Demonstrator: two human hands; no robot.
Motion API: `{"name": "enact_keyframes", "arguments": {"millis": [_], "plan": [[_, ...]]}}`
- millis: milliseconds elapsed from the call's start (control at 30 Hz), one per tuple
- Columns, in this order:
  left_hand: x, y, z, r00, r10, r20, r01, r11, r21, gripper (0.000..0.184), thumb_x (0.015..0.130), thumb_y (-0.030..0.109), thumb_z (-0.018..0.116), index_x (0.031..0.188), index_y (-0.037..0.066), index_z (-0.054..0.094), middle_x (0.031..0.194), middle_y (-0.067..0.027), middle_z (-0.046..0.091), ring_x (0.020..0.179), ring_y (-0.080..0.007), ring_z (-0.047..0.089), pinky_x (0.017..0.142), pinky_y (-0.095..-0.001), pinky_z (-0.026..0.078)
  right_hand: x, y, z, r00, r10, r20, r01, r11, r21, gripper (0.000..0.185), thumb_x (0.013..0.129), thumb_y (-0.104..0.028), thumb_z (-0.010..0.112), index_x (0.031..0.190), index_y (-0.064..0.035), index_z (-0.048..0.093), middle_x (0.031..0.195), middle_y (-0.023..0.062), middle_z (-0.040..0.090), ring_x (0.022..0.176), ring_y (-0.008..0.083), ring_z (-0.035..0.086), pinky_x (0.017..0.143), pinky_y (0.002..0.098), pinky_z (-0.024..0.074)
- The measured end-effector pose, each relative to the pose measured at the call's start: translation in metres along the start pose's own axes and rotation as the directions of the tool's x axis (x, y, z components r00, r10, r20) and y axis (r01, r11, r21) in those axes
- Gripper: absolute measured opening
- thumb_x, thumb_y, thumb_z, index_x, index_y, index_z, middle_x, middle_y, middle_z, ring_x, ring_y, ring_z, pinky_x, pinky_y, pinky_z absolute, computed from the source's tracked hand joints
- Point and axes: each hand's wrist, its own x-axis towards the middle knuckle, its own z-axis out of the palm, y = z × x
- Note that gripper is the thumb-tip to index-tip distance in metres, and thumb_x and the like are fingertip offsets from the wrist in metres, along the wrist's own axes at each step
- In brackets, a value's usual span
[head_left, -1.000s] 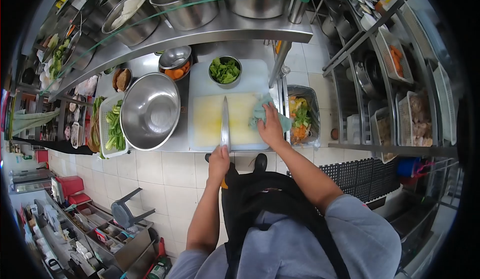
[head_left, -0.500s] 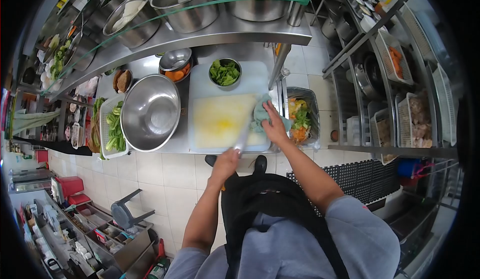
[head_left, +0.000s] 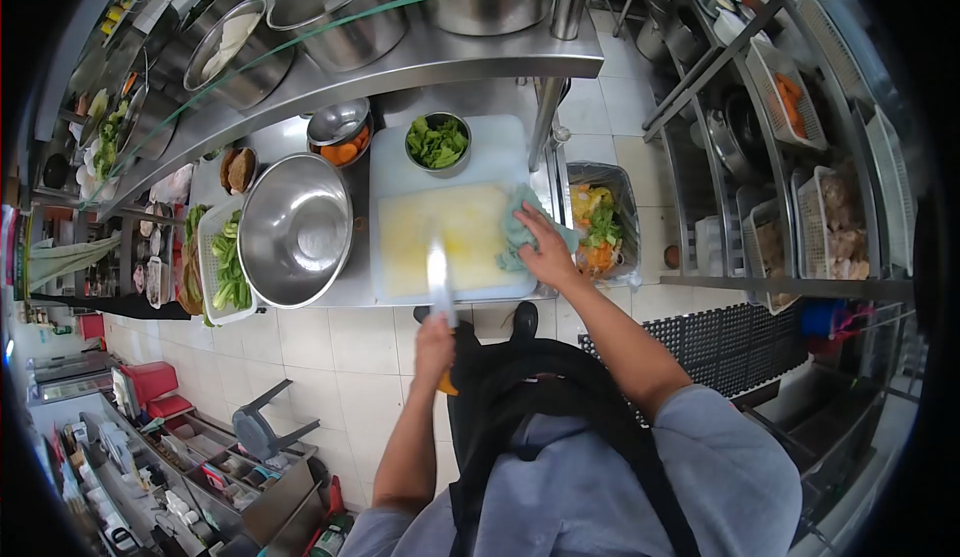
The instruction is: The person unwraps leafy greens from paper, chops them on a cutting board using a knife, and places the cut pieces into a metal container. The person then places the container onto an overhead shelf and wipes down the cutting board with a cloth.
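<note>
My left hand (head_left: 433, 351) is closed round the handle of a kitchen knife (head_left: 438, 275). Its blade, blurred by motion, points away from me over the near edge of a yellowish cutting board (head_left: 405, 219). At that board's right side my right hand (head_left: 546, 251) grips a pale green cloth (head_left: 517, 229), thumb apart and fingers reaching over the fabric. Yellow stains mark the board, which lies on a larger whitish board (head_left: 392, 155). A steel bowl of chopped green leaves (head_left: 438, 144) stands at the far end of the larger board.
Left of the boards are a large steel bowl (head_left: 295, 229) and a white basket of leafy greens (head_left: 230, 275). Behind it sits a bowl of carrot pieces (head_left: 345, 149). A lined bin of scraps (head_left: 600, 219) stands right. A steel shelf (head_left: 450, 57) with pots overhangs the back.
The knife has come away from the cloth, moving left and towards me with my left hand. My right hand stays on the cloth. The view has shifted slightly.
</note>
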Motion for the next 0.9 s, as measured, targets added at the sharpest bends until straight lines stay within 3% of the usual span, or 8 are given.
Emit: {"name": "enact_keyframes", "arguments": {"millis": [67,233,333,400,433,500,767,900], "plan": [[0.02,-0.039,0.043,0.73,0.684,-0.015,-0.667,0.716,0.207,0.04,0.11,0.033,0.045,0.099,0.0,0.063,0.089,-0.0293,0.067,0.088,-0.0531,0.064,0.078,-0.0567,0.051,-0.003,-0.003,0.001,1.0,-0.012,-0.003,0.012,1.0,0.017,0.067,0.086,-0.012,0.06,0.152,-0.0124,0.052,0.166,0.0135,0.039,0.154,0.0368,0.035,0.124,0.0417,0.0341],[0.02,-0.039,0.022,0.728,0.677,-0.109,-0.642,0.729,0.238,0.042,0.111,0.036,0.046,0.096,0.0,0.062,0.079,-0.0199,0.067,0.067,-0.0382,0.065,0.066,-0.0476,0.054,-0.004,0.001,-0.009,0.993,-0.09,0.074,0.096,0.991,-0.089,0.068,0.087,-0.015,0.064,0.154,-0.0127,0.05,0.165,0.0157,0.04,0.153,0.0387,0.034,0.124,0.0448,0.0332],[0.022,-0.045,-0.016,0.958,0.268,-0.099,-0.276,0.958,-0.075,0.041,0.111,0.038,0.046,0.093,0.003,0.056,0.059,-0.0033,0.047,0.041,-0.0149,0.049,0.036,-0.0342,0.04,-0.012,-0.003,-0.013,0.989,-0.115,0.095,0.123,0.99,-0.075,0.07,0.087,-0.018,0.067,0.154,-0.0124,0.05,0.165,0.0182,0.038,0.154,0.0394,0.034,0.124,0.0462,0.0328],[0.009,-0.025,0.004,0.988,0.129,-0.079,-0.139,0.981,-0.136,0.043,0.111,0.039,0.043,0.093,0.003,0.055,0.058,-0.0054,0.047,0.04,-0.0175,0.05,0.035,-0.0338,0.04,-0.015,-0.007,-0.012,0.988,-0.14,0.073,0.145,0.987,-0.073,0.07,0.087,-0.019,0.068,0.154,-0.012,0.049,0.165,0.0191,0.037,0.153,0.0394,0.034,0.124,0.0465,0.0329],[0.046,-0.07,0.032,0.574,0.803,-0.157,-0.707,0.584,0.4,0.041,0.111,0.037,0.043,0.095,0.002,0.057,0.065,-0.0134,0.056,0.05,-0.03,0.059,0.047,-0.0432,0.05,-0.016,-0.009,-0.012,0.984,-0.172,0.052,0.176,0.981,-0.077,0.071,0.086,-0.019,0.07,0.154,-0.0115,0.049,0.165,0.0201,0.036,0.153,0.0393,0.034,0.124,0.0468,0.033],[0.017,-0.036,0.065,0.776,0.628,0.06,-0.623,0.748,0.227,0.04,0.11,0.033,0.045,0.099,-0.001,0.062,0.092,-0.0299,0.066,0.091,-0.0544,0.061,0.082,-0.0568,0.05,-0.017,-0.012,-0.008,0.978,-0.208,0.013,0.208,0.972,-0.104,0.07,0.086,-0.019,0.07,0.152,-0.0108,0.05,0.163,0.0207,0.038,0.151,0.0395,0.037,0.122,0.0469,0.0347],[-0.026,0.063,0.065,0.794,0.528,0.303,-0.608,0.695,0.384,0.035,0.109,0.034,0.045,0.116,0.003,0.059,0.093,-0.0308,0.07,0.09,-0.0532,0.067,0.081,-0.0627,0.052,-0.037,0.03,-0.046,0.877,0.074,-0.476,-0.099,0.995,-0.028,0.049,0.091,-0.014,0.063,0.138,-0.0063,0.058,0.131,0.0181,0.063,0.121,0.0349,0.063,0.105,0.0468,0.0501],[-0.02,0.099,0.084,0.689,0.658,0.303,-0.721,0.584,0.373,0.034,0.106,0.024,0.051,0.134,0.007,0.056,0.102,-0.0275,0.067,0.093,-0.0501,0.067,0.083,-0.0606,0.053,-0.065,0.026,-0.078,0.781,0.624,-0.036,-0.139,0.229,0.964,0.033,0.104,-0.021,0.051,0.133,-0.0083,0.06,0.12,0.0104,0.07,0.11,0.0261,0.068,0.098,0.0404,0.0535]]}}
